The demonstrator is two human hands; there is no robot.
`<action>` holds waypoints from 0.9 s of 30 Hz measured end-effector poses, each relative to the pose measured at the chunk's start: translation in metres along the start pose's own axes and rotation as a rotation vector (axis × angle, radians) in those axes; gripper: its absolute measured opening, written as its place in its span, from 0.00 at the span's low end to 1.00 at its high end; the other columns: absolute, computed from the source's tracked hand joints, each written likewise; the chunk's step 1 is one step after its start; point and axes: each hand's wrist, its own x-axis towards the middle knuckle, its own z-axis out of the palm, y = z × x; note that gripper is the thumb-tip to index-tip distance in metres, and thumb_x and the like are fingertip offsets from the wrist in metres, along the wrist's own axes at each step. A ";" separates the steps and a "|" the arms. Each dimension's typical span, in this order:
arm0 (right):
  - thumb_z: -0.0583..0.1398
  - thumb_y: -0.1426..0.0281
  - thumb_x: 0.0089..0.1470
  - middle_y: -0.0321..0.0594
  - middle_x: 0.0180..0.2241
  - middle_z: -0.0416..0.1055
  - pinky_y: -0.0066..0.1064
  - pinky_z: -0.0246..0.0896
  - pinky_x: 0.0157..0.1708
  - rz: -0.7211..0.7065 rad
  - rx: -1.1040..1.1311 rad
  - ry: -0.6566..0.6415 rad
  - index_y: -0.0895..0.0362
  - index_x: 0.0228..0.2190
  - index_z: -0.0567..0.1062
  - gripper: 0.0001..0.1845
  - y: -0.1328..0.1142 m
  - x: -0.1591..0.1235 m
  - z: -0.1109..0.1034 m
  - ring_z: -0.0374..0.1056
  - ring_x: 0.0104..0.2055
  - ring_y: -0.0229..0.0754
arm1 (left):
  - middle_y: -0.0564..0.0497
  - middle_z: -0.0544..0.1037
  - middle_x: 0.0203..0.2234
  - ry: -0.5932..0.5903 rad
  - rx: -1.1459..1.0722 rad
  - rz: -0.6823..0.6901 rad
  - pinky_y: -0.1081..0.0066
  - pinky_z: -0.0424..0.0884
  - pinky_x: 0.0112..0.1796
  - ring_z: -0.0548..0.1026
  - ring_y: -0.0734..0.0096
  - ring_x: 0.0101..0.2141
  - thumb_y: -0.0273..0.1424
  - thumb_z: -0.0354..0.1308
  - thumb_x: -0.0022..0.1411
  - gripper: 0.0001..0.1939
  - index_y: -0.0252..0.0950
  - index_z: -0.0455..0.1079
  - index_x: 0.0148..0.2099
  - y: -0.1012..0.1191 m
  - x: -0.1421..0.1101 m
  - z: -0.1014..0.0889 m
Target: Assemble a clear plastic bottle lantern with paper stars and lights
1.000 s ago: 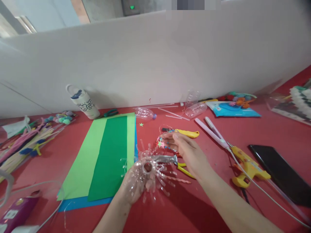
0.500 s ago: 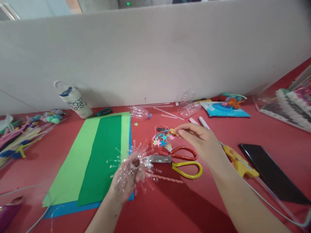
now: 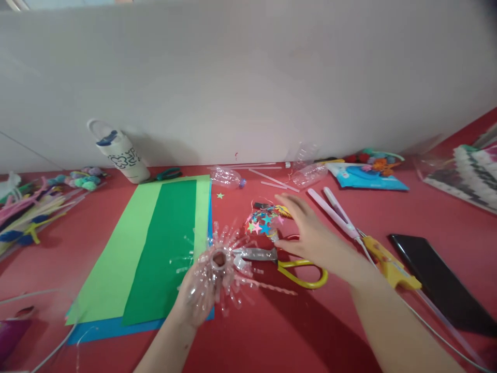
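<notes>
My left hand (image 3: 198, 295) is wrapped round a clear plastic bottle top (image 3: 230, 280) cut into many curled strips, its round neck facing me. A twisted pinkish strip (image 3: 267, 286) sticks out from it to the right. My right hand (image 3: 310, 233) holds nothing; thumb and forefinger are spread beside a small clear piece filled with colourful stars (image 3: 261, 220). Below that hand lie scissors with a yellow handle loop (image 3: 305, 280) and a red one, the red loop mostly hidden by my fingers. The scissor blades reach to the curled strips.
Green and blue sheets (image 3: 166, 248) lie at left. Behind stand a white tumbler (image 3: 125, 158) and clear bottles (image 3: 227, 177) lying down. At right are a pink straightener (image 3: 334, 212), a yellow glue gun (image 3: 388, 264), a black phone (image 3: 438, 280) and a wipes pack (image 3: 373, 180). A grey partition closes the back.
My right hand has opened from a pinch, its thumb dropping toward the scissors' red loop. My left hand still holds the cut bottle top. The view has shifted slightly.
</notes>
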 end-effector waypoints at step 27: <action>0.55 0.72 0.57 0.35 0.31 0.71 0.27 0.62 0.32 -0.182 0.297 -0.012 0.52 0.31 0.72 0.06 -0.072 -0.025 -0.030 0.67 0.34 0.36 | 0.51 0.76 0.25 -0.006 -0.067 -0.098 0.75 0.71 0.29 0.73 0.74 0.25 0.34 0.61 0.54 0.09 0.34 0.74 0.34 -0.001 -0.009 0.008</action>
